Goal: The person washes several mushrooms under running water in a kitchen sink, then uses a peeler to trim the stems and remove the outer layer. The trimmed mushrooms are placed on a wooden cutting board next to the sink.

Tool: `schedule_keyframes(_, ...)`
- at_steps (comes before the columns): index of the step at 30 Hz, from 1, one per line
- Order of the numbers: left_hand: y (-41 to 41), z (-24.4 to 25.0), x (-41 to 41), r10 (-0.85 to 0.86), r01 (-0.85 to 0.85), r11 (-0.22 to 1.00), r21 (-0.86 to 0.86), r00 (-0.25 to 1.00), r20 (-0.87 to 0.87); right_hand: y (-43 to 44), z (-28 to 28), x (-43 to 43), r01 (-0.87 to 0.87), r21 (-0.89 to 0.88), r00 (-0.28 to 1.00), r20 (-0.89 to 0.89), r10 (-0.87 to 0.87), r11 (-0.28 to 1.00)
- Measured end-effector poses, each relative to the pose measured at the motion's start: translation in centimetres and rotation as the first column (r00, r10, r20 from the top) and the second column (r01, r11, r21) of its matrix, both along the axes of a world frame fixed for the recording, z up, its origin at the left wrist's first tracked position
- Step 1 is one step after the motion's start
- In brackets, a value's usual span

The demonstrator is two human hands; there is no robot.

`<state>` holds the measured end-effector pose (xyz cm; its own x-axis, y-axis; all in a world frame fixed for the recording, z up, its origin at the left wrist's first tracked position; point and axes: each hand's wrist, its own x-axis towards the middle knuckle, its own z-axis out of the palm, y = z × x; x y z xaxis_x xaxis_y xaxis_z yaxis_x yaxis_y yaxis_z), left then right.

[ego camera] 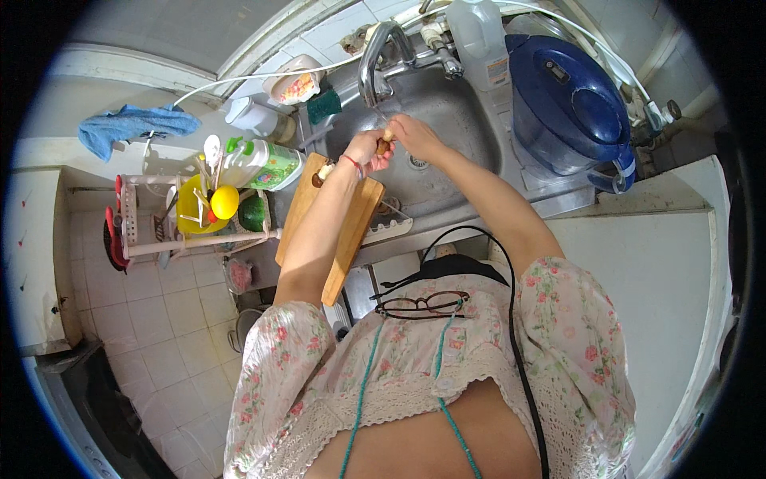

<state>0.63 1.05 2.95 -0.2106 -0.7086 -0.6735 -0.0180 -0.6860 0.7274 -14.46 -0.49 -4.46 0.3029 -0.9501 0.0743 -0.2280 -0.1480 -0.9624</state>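
Both my hands meet over the steel sink [443, 102], just below the chrome faucet [371, 60]. My left hand [365, 149] is closed around a small brown and pale piece of food [383, 145], perhaps a mushroom. My right hand [410, 135] touches the pale end of that piece with its fingertips. A thin stream of water seems to fall from the faucet by the fingers. Beneath my left forearm lies a wooden cutting board [353, 230] at the sink's left edge, with another brown and white piece [322, 173] on its far end.
A blue-lidded water filter pitcher [565, 99] and a clear plastic jug [479, 42] stand right of the sink. To the left are a green-labelled bottle [272, 164], a dish rack [197, 242] with utensils, a green scouring pad [324, 108] and a soap dish [293, 81]. A black cable hangs before me.
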Motion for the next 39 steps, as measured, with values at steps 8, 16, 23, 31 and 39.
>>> schedule_keyframes(8,-0.1,-0.2,0.8,0.116,-0.033,0.977,0.209,0.910,-0.399,-0.4,-0.1,-0.1,-0.162,0.269,0.867,0.498,0.007,0.949)
schedule_keyframes(16,-0.4,-1.0,0.9,0.151,-0.010,0.951,0.308,0.886,-0.438,-0.8,-0.5,0.3,-0.119,0.255,0.914,0.405,0.006,0.959)
schedule_keyframes(23,-0.3,-0.5,0.7,0.151,-0.027,0.938,0.345,0.929,-0.338,-0.3,0.0,-0.2,-0.113,0.073,0.958,0.272,0.089,0.991)
schedule_keyframes(31,-0.7,-0.7,0.9,0.127,-0.033,0.955,0.294,0.944,-0.306,-0.3,0.5,-0.1,-0.062,0.054,0.997,0.041,0.060,0.997)
schedule_keyframes(39,-0.2,-0.1,0.6,0.159,-0.088,0.955,0.285,0.958,-0.237,-0.3,0.6,0.1,0.016,-0.098,0.995,-0.101,-0.026,0.995)
